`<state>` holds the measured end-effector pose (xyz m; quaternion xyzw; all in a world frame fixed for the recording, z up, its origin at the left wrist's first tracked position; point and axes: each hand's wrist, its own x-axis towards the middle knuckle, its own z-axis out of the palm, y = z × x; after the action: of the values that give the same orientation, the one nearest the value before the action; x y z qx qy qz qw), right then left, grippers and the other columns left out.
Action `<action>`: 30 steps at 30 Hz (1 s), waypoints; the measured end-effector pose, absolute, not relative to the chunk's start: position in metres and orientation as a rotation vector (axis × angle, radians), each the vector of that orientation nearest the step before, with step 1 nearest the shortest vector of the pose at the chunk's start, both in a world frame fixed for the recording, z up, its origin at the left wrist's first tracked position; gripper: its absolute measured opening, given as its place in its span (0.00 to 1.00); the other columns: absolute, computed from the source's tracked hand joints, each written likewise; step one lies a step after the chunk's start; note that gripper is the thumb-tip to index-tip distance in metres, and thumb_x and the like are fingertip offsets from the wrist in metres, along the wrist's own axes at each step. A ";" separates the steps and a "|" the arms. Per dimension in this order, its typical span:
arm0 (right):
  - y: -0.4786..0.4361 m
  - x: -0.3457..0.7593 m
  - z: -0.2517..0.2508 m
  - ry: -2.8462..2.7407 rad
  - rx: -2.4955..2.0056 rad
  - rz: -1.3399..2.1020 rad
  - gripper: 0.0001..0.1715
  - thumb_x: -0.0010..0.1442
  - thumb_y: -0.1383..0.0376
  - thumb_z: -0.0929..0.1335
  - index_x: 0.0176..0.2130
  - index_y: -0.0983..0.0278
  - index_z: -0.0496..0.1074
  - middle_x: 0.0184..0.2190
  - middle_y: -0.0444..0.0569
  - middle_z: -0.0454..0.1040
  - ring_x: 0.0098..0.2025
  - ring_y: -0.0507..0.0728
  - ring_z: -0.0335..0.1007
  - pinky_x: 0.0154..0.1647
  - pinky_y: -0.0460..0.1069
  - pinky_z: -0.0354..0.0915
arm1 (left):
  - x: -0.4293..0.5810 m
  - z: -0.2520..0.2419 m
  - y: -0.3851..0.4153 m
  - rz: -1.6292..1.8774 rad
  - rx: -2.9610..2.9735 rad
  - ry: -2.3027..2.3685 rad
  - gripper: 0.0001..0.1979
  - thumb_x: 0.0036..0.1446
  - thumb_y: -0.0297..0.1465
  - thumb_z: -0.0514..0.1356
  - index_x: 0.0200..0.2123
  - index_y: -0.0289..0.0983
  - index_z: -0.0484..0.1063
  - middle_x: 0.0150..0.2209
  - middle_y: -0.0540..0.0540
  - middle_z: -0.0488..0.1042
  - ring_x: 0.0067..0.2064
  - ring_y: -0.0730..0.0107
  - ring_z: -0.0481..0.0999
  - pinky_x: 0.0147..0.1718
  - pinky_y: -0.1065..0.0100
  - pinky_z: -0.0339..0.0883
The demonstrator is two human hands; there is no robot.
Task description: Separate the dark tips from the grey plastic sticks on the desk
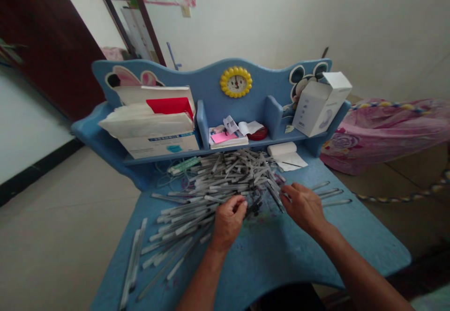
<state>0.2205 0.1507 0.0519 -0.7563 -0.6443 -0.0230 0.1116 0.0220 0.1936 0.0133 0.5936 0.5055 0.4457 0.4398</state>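
Note:
A big heap of thin grey-white pens (pixel 225 180) covers the middle of a small blue desk (pixel 281 259). My left hand (pixel 228 219) rests at the heap's near edge, fingers curled and pinched on a pen there. My right hand (pixel 304 205) lies just right of the heap, fingers bent, its fingertips touching the pens at the heap's right edge. Whether it holds one is hidden. More pens (pixel 168 250) fan out toward the desk's left front, and a few pens (pixel 330 194) lie apart at the right.
The desk's blue back shelf (pixel 211 86) carries a yellow clock (pixel 236 82), papers and boxes (pixel 154 121) at left, small notes (pixel 228 135) in the middle and a white box (pixel 319 102) at right. A white roll (pixel 283 151) lies under the shelf. A pink cloth thing (pixel 386 128) sits beside the desk.

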 end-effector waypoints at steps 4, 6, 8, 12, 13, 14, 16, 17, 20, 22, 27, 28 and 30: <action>0.120 0.215 0.041 -1.763 -2.085 0.304 0.09 0.56 0.64 0.62 0.30 0.61 0.71 0.28 0.45 0.72 0.29 0.53 0.67 0.29 0.45 0.55 | 0.026 0.014 0.189 1.018 1.523 1.209 0.05 0.44 0.33 0.62 0.27 0.40 0.76 0.22 0.50 0.74 0.23 0.70 0.70 0.23 0.71 0.63; 0.109 0.208 0.034 -1.667 -1.986 0.573 0.09 0.55 0.64 0.62 0.29 0.62 0.70 0.22 0.43 0.70 0.25 0.52 0.66 0.27 0.45 0.55 | 0.030 0.018 0.185 0.961 1.507 1.147 0.05 0.43 0.32 0.62 0.27 0.39 0.76 0.21 0.50 0.73 0.22 0.70 0.70 0.23 0.72 0.62; 0.102 0.198 0.028 -1.563 -1.892 0.764 0.09 0.54 0.64 0.62 0.27 0.63 0.69 0.19 0.41 0.68 0.23 0.51 0.64 0.25 0.44 0.55 | 0.034 0.023 0.181 0.890 1.453 1.061 0.06 0.43 0.32 0.63 0.27 0.38 0.76 0.21 0.50 0.73 0.22 0.71 0.69 0.22 0.72 0.61; 0.100 0.178 0.023 -1.405 -1.746 0.909 0.09 0.53 0.63 0.64 0.27 0.65 0.70 0.18 0.40 0.65 0.21 0.49 0.60 0.24 0.43 0.54 | 0.039 0.031 0.176 0.733 1.410 0.914 0.07 0.45 0.33 0.62 0.28 0.37 0.75 0.18 0.51 0.70 0.19 0.74 0.66 0.17 0.74 0.57; 0.101 0.174 0.023 -1.388 -1.712 0.920 0.09 0.52 0.63 0.64 0.27 0.65 0.70 0.18 0.40 0.64 0.21 0.49 0.59 0.23 0.43 0.54 | 0.039 0.032 0.176 0.714 1.408 0.898 0.06 0.45 0.34 0.61 0.26 0.37 0.75 0.17 0.51 0.69 0.18 0.75 0.64 0.17 0.75 0.55; 0.102 0.170 0.023 -1.377 -1.684 0.925 0.09 0.52 0.63 0.64 0.27 0.66 0.70 0.17 0.40 0.63 0.20 0.48 0.57 0.23 0.43 0.53 | 0.039 0.033 0.177 0.704 1.399 0.891 0.06 0.46 0.34 0.61 0.25 0.37 0.74 0.16 0.52 0.68 0.17 0.77 0.62 0.16 0.75 0.54; 0.105 0.164 0.024 -1.362 -1.639 0.938 0.10 0.53 0.63 0.64 0.27 0.66 0.71 0.17 0.39 0.62 0.20 0.48 0.55 0.22 0.42 0.53 | 0.038 0.033 0.178 0.703 1.360 0.899 0.07 0.45 0.34 0.62 0.23 0.36 0.73 0.15 0.52 0.67 0.17 0.78 0.60 0.16 0.75 0.52; 0.106 0.162 0.024 -1.360 -1.618 0.949 0.10 0.53 0.63 0.64 0.28 0.66 0.71 0.17 0.39 0.62 0.20 0.48 0.55 0.22 0.42 0.52 | 0.037 0.033 0.179 0.707 1.337 0.904 0.07 0.45 0.34 0.62 0.23 0.35 0.73 0.15 0.52 0.67 0.17 0.78 0.61 0.16 0.75 0.52; 0.107 0.159 0.023 -1.366 -1.545 0.996 0.11 0.54 0.62 0.63 0.29 0.66 0.72 0.17 0.39 0.60 0.20 0.47 0.53 0.21 0.42 0.51 | 0.033 0.031 0.181 0.726 1.274 0.915 0.08 0.45 0.35 0.62 0.23 0.35 0.72 0.16 0.51 0.68 0.18 0.77 0.63 0.17 0.76 0.53; 0.107 0.161 0.022 -1.378 -1.505 1.021 0.13 0.56 0.61 0.62 0.28 0.66 0.71 0.17 0.39 0.60 0.20 0.48 0.54 0.21 0.42 0.52 | 0.031 0.031 0.183 0.750 1.231 0.922 0.09 0.46 0.35 0.62 0.23 0.34 0.71 0.18 0.50 0.70 0.18 0.77 0.64 0.17 0.76 0.53; 0.114 0.176 0.016 -1.444 -1.657 0.870 0.15 0.57 0.60 0.61 0.29 0.65 0.72 0.19 0.42 0.65 0.22 0.50 0.60 0.24 0.43 0.56 | 0.024 0.029 0.190 0.845 1.109 0.963 0.10 0.45 0.36 0.63 0.23 0.34 0.70 0.18 0.50 0.71 0.17 0.79 0.64 0.16 0.76 0.51; 0.118 0.180 0.015 -1.476 -1.726 0.808 0.14 0.58 0.61 0.61 0.30 0.64 0.72 0.19 0.42 0.67 0.23 0.50 0.62 0.24 0.43 0.56 | 0.023 0.029 0.191 0.864 1.090 0.977 0.10 0.45 0.36 0.63 0.23 0.34 0.70 0.18 0.50 0.70 0.16 0.80 0.63 0.15 0.76 0.51; 0.126 0.185 0.014 -1.557 -1.866 0.674 0.13 0.58 0.62 0.61 0.34 0.62 0.73 0.21 0.43 0.70 0.24 0.52 0.65 0.27 0.44 0.57 | 0.021 0.028 0.193 0.888 1.064 0.997 0.10 0.44 0.36 0.64 0.22 0.34 0.70 0.17 0.51 0.69 0.16 0.80 0.62 0.15 0.77 0.51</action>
<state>0.1852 0.1259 0.0144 -0.7047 -0.5880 0.2545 0.3049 0.0210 0.1926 0.0280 0.4698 0.4400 0.3921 0.6572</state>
